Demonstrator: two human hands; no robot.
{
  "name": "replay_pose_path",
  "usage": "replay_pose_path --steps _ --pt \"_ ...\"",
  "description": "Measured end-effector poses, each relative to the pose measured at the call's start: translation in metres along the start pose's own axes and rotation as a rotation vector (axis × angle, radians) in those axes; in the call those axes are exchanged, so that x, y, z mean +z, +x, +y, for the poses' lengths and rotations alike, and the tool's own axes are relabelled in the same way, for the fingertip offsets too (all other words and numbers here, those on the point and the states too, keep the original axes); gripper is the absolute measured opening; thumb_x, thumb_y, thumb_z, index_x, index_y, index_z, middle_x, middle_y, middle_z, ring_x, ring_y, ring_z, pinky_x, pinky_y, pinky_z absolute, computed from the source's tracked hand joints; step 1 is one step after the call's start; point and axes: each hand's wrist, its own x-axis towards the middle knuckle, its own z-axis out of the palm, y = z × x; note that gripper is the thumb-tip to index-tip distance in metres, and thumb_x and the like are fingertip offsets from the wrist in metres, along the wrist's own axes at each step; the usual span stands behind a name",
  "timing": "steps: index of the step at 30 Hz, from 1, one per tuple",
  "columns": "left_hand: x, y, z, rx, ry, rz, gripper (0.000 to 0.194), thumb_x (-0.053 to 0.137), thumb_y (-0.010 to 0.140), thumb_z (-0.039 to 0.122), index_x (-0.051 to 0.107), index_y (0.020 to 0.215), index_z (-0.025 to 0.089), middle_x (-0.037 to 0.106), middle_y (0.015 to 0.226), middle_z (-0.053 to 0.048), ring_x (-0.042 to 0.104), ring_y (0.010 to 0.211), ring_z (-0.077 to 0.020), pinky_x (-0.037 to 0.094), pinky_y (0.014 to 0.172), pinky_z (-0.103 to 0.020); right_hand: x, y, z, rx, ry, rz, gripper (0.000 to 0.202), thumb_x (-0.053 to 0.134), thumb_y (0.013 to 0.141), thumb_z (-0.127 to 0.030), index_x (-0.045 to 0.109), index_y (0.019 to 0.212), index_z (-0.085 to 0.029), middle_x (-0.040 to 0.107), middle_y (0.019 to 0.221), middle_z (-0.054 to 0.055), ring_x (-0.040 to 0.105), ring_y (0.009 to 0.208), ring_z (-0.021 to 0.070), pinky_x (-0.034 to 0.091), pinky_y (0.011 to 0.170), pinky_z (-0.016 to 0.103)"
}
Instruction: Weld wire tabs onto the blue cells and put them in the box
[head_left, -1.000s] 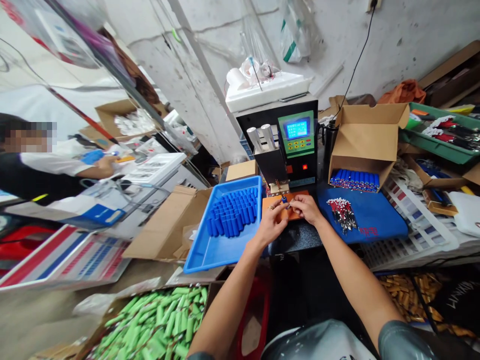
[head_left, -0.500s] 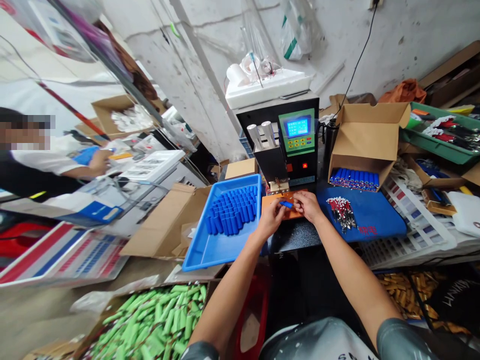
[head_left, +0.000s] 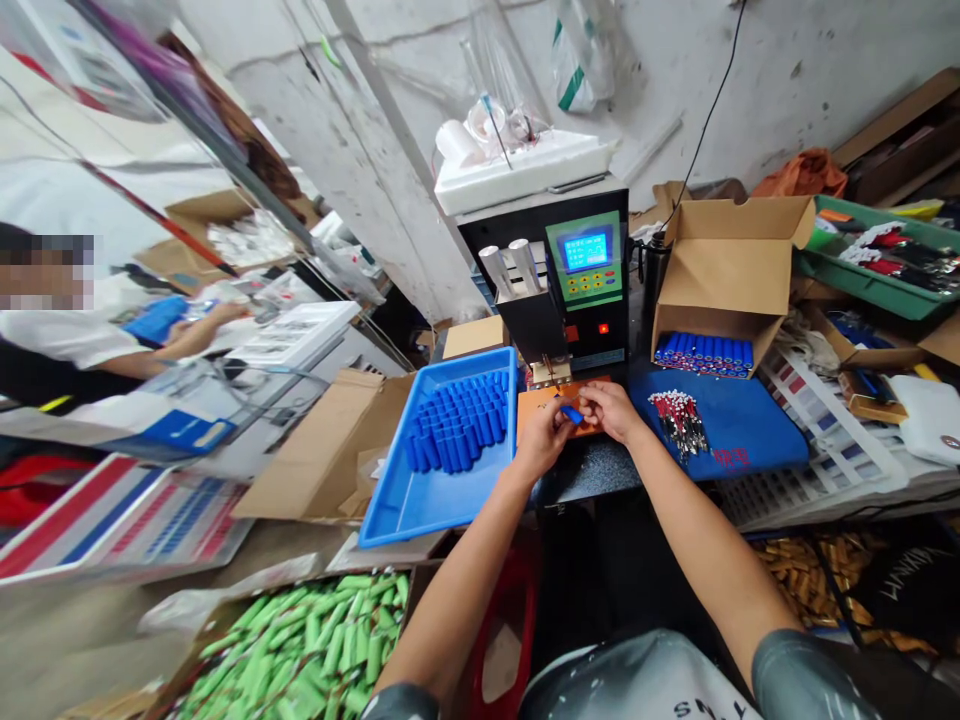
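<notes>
My left hand [head_left: 543, 436] is closed on a blue cylindrical battery cell [head_left: 571, 414], tilted above the orange work plate [head_left: 534, 402] of a spot welder [head_left: 514, 325]. Fingers pinched together, my right hand [head_left: 610, 410] is at the other end of the cell; what it grips is too small to make out. The welder's electrode tips stand just behind my hands, and its screen [head_left: 585, 253] is lit. Left of my hands, a blue tray [head_left: 409, 515] holds many upright blue cells. Wire leads with white connectors [head_left: 679, 420] lie on a blue mat [head_left: 761, 420] to the right.
An open cardboard box [head_left: 731, 255] with more blue cells stands behind the mat. Below left is a box of green cells [head_left: 300, 650]. A green bin [head_left: 885, 280] of leads sits far right. A co-worker [head_left: 67, 340] works at a bench on the left.
The blue cell has tilted slightly, its right end lower, while both hands stay close together over the plate. The view has shifted a little. The co-worker's arm has moved.
</notes>
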Motion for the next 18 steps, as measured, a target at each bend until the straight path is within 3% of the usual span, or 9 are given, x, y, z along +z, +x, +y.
replay_pose_path --steps 5,10,18 --pt "-0.005 -0.003 0.010 -0.116 -0.141 0.062 0.032 0.057 0.088 0.034 0.060 0.114 0.016 0.046 0.062 0.004 0.042 0.055 -0.0095 0.034 0.055 -0.021 0.000 0.000 -0.002 0.026 0.044 0.056 0.031 0.078 0.059 -0.034 0.053 0.063 -0.016 0.052 0.056 -0.003 0.042 0.044 0.0060 0.024 0.037 0.019" --pt "-0.008 0.005 0.004 -0.240 -0.250 0.172 0.033 0.063 0.083 0.040 0.066 0.103 0.014 0.052 0.060 0.003 0.046 0.052 -0.0090 0.036 0.051 -0.020 0.000 0.001 0.002 0.011 0.031 0.097 0.031 0.077 0.059 -0.035 0.053 0.065 -0.016 0.050 0.055 -0.004 0.040 0.043 0.0052 0.022 0.037 0.018" --pt "-0.010 0.015 -0.003 -0.232 -0.253 0.072 0.025 0.060 0.083 0.035 0.068 0.095 0.015 0.066 0.076 -0.002 0.057 0.062 -0.0108 0.044 0.060 -0.021 0.001 0.006 0.011 -0.057 -0.021 0.143 0.030 0.076 0.061 -0.037 0.052 0.064 -0.018 0.047 0.049 -0.005 0.039 0.041 0.0059 0.022 0.036 0.018"
